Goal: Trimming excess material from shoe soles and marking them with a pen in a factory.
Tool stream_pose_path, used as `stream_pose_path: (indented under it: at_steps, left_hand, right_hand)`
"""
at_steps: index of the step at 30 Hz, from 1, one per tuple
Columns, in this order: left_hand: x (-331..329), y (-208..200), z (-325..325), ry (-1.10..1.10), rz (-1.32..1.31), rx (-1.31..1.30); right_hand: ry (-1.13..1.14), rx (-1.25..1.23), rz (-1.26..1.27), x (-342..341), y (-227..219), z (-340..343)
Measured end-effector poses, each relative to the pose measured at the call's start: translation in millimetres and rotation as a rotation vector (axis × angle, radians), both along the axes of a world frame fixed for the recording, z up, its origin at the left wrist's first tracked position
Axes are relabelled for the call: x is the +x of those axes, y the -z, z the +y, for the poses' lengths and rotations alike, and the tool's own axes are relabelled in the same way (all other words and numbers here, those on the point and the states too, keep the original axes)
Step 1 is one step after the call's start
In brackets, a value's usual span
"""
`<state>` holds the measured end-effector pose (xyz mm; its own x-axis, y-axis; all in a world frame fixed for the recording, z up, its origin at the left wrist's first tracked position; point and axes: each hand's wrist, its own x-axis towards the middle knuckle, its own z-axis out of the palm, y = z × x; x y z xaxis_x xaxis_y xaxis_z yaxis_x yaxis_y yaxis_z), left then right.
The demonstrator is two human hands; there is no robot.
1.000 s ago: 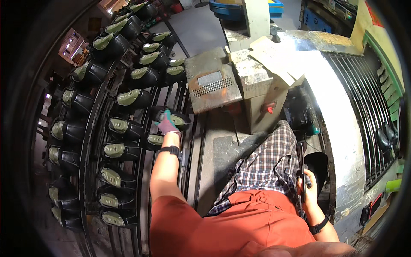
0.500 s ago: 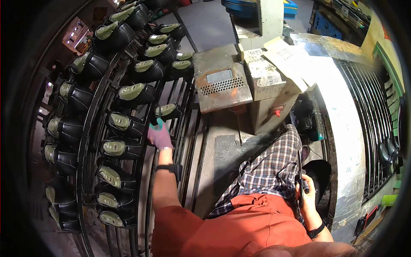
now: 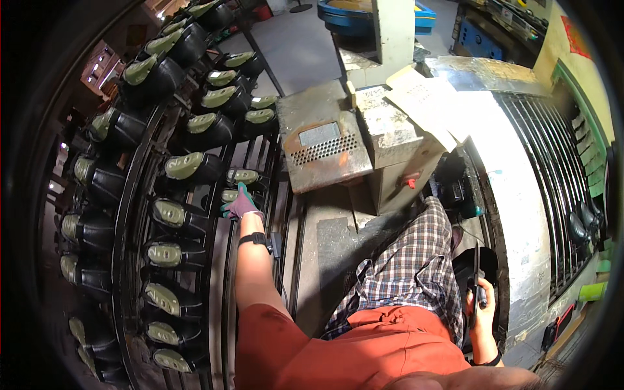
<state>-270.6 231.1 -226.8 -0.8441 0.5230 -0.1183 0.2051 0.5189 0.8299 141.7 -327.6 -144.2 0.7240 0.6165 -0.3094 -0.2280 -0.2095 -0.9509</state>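
Note:
My left hand [image 3: 242, 206], in a purple and teal glove, is at the inner side of the rack. Its thumb and fingers are around a black shoe with an olive-green sole [image 3: 229, 195], lying sole up on the rails. Just beyond it lies a matching shoe [image 3: 244, 176]. At my right side, my bare right hand [image 3: 481, 312] is closed round a long, thin, dark tool [image 3: 476, 270] held upright. A black grip-like part shows by the fingers; the exact kind of tool is unclear.
Several matching shoes [image 3: 165, 254] fill the rack's rails [image 3: 218, 273] on the left. Ahead stands a metal machine [image 3: 328, 172] with a perforated panel and a red switch [image 3: 409, 182]. On the right, a shiny metal housing [image 3: 520, 260] borders a barred conveyor [image 3: 546, 182] carrying dark shoes [image 3: 578, 227].
My left hand has turned and shifted slightly, and the shoe beside it now shows. My right hand has moved outward and down with the thin tool. The whole view has shifted a little.

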Motion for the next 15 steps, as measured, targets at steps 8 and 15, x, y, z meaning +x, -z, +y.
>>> stream_pose_path:
  at_steps: [8,15]
  left_hand:
    - [69,-21,32,0.247,-0.189,0.187]
    - [176,-33,-137,0.817,-0.358,0.607]
  right_hand:
    - [0.129,0.042,-0.084,7,-20,-35]
    - [0.27,-0.248,-1.012,54,-25,-88]
